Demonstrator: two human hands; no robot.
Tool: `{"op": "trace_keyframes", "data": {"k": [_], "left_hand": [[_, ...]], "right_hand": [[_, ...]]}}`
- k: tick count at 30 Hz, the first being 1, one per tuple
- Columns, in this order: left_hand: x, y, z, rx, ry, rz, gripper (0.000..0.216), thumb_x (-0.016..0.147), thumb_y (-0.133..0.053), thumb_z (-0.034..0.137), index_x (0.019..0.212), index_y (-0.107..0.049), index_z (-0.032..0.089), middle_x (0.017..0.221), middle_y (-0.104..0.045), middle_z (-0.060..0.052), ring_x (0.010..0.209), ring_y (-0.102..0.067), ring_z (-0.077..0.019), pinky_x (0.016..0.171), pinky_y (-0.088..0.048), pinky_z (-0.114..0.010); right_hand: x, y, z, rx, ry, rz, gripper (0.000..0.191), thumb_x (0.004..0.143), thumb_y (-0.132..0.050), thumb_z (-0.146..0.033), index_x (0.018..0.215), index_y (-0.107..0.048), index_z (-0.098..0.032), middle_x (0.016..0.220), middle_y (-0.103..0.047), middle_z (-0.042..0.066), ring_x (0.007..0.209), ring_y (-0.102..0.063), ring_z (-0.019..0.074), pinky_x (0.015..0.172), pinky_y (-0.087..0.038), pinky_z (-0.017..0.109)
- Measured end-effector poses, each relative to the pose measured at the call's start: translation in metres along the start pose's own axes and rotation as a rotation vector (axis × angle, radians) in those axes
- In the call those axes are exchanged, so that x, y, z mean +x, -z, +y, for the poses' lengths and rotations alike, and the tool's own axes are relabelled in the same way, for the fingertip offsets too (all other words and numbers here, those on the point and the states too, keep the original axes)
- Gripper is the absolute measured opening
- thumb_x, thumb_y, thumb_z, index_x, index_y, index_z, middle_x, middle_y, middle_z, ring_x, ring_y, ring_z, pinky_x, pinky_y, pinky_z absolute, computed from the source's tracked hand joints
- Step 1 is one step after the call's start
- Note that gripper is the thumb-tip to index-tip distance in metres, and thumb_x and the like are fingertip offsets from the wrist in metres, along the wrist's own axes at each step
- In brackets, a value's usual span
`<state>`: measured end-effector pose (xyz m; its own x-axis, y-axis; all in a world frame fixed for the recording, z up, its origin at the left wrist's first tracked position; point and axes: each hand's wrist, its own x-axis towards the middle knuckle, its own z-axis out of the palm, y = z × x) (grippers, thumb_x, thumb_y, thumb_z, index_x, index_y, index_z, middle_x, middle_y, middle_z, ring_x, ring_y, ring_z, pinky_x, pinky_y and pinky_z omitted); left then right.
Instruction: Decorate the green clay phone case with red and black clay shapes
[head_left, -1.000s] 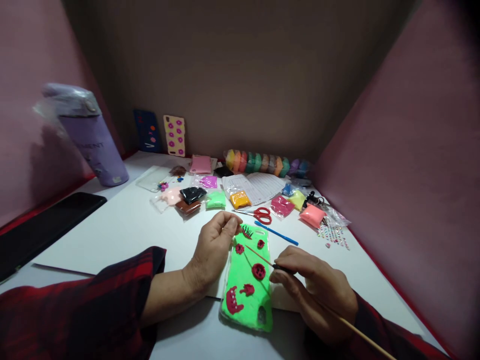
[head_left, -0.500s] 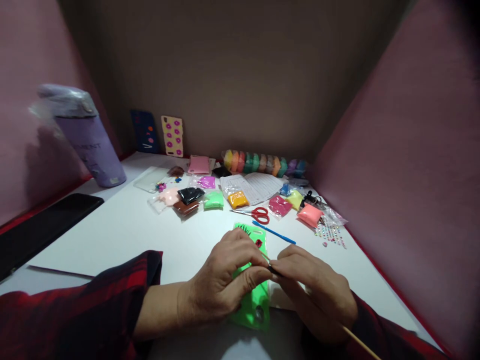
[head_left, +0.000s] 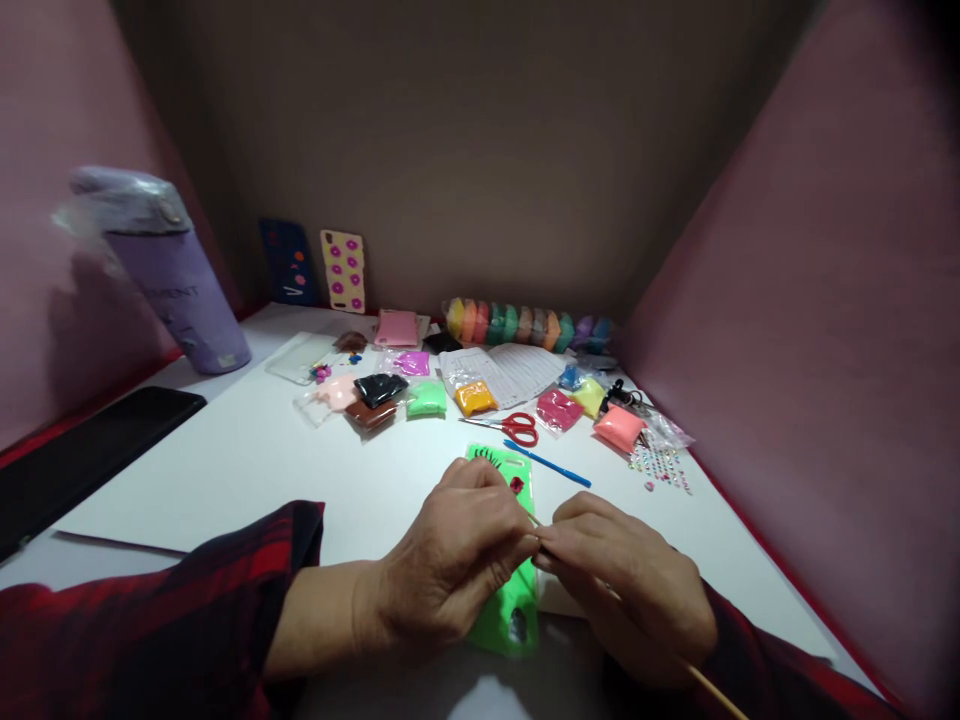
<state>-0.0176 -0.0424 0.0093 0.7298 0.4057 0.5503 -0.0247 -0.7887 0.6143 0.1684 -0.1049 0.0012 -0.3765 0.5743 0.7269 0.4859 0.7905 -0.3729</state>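
Note:
My left hand (head_left: pixel 463 550) is closed in a pinch above a bright green phone case (head_left: pixel 504 615). What its fingertips hold is hidden. Its fingertips meet those of my right hand (head_left: pixel 630 570), which is closed around a thin wooden skewer (head_left: pixel 709 687). One end of the skewer pokes out beside the left fingertips, the other past the right wrist. On the phone case are black strokes near the top, a small dark red flower shape (head_left: pixel 517 485) and a dark oval patch near the bottom. Both hands cover the middle of the case.
Red-handled scissors (head_left: pixel 519 429) and a blue pen-like tool (head_left: pixel 551 464) lie just beyond the case. Coloured clay packets (head_left: pixel 426 399) spread across the white board (head_left: pixel 225 480). A purple bottle (head_left: pixel 176 290) and a black phone (head_left: pixel 105 450) stand and lie left. Gem stickers (head_left: pixel 660 468) lie right.
The fingertips have closed together more tightly, and a small black bit seen between them before is now hidden. The left fingers have curled in; the skewer has shifted slightly.

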Motion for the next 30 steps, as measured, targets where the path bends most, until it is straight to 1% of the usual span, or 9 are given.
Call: {"op": "trace_keyframes", "data": {"k": [4,8,10,14,17,19,23,27,30], "left_hand": [[-0.001,-0.002,-0.002,0.052,-0.016,-0.013,0.02,0.09,-0.039,0.02,0.073,-0.048,0.022,0.069,-0.06,-0.005,0.075,-0.051,-0.0222,0.077,-0.034,-0.038],[-0.003,-0.006,-0.002,0.045,-0.078,0.125,0.015,0.089,-0.041,0.019,0.075,-0.048,0.021,0.067,-0.057,-0.004,0.071,-0.047,-0.0218,0.073,-0.033,-0.039],[-0.003,-0.006,-0.002,0.027,-0.067,0.189,0.015,0.089,-0.043,0.017,0.075,-0.048,0.021,0.068,-0.055,-0.004,0.072,-0.047,-0.0213,0.073,-0.034,-0.038],[-0.002,-0.003,-0.004,-0.01,0.123,0.331,0.019,0.091,-0.044,0.018,0.074,-0.053,0.019,0.073,-0.053,-0.004,0.076,-0.048,-0.0208,0.074,-0.037,-0.037],[0.0,-0.003,-0.01,-0.036,0.237,0.395,0.021,0.09,-0.05,0.022,0.071,-0.058,0.018,0.073,-0.054,-0.004,0.077,-0.05,-0.0206,0.075,-0.039,-0.036],[0.0,-0.004,-0.014,-0.074,0.262,0.411,0.017,0.088,-0.056,0.022,0.072,-0.061,0.018,0.073,-0.057,-0.004,0.078,-0.052,-0.0201,0.076,-0.04,-0.035],[0.0,-0.004,-0.015,-0.14,0.306,0.419,0.011,0.082,-0.062,0.02,0.072,-0.063,0.018,0.074,-0.059,-0.003,0.079,-0.054,-0.0192,0.077,-0.041,-0.033],[0.0,-0.004,-0.014,-0.174,0.384,0.418,0.012,0.079,-0.065,0.022,0.069,-0.06,0.017,0.075,-0.058,-0.003,0.078,-0.054,-0.0188,0.075,-0.04,-0.032],[0.0,-0.005,-0.016,-0.206,0.419,0.406,0.013,0.082,-0.064,0.025,0.072,-0.061,0.017,0.077,-0.057,-0.003,0.077,-0.053,-0.0181,0.074,-0.039,-0.031]], "right_hand": [[0.002,-0.001,-0.005,-0.048,-0.019,-0.004,0.036,0.089,-0.049,-0.006,0.12,-0.055,-0.022,0.071,-0.065,0.003,0.067,-0.058,0.0153,0.058,-0.049,0.027],[0.0,0.001,-0.008,-0.064,-0.069,0.002,0.034,0.087,-0.052,-0.005,0.115,-0.055,-0.024,0.073,-0.063,0.003,0.067,-0.057,0.0146,0.057,-0.05,0.025],[-0.002,0.002,-0.007,-0.062,-0.103,0.016,0.034,0.086,-0.055,-0.004,0.112,-0.056,-0.025,0.076,-0.063,0.003,0.068,-0.058,0.0144,0.057,-0.05,0.024],[-0.003,0.001,-0.005,-0.005,-0.133,0.089,0.037,0.082,-0.059,-0.002,0.11,-0.057,-0.025,0.077,-0.062,0.002,0.067,-0.06,0.0137,0.057,-0.05,0.025],[-0.001,-0.001,-0.008,-0.028,-0.134,0.13,0.031,0.083,-0.059,-0.004,0.105,-0.059,-0.025,0.073,-0.061,0.001,0.064,-0.06,0.0139,0.055,-0.05,0.025],[0.001,-0.002,-0.01,-0.054,-0.136,0.142,0.029,0.083,-0.059,-0.004,0.103,-0.059,-0.024,0.073,-0.061,0.001,0.064,-0.061,0.0139,0.055,-0.051,0.025],[-0.002,-0.001,-0.009,-0.049,-0.109,0.127,0.035,0.081,-0.06,-0.002,0.108,-0.057,-0.024,0.076,-0.061,0.001,0.067,-0.062,0.014,0.057,-0.052,0.025],[-0.006,0.002,-0.005,-0.032,-0.089,0.072,0.037,0.082,-0.059,-0.001,0.111,-0.056,-0.024,0.077,-0.06,0.001,0.067,-0.06,0.0128,0.057,-0.051,0.024],[-0.006,0.002,-0.006,-0.012,-0.102,0.106,0.039,0.081,-0.059,0.0,0.112,-0.056,-0.023,0.077,-0.06,0.002,0.069,-0.06,0.0135,0.059,-0.051,0.026]]}}
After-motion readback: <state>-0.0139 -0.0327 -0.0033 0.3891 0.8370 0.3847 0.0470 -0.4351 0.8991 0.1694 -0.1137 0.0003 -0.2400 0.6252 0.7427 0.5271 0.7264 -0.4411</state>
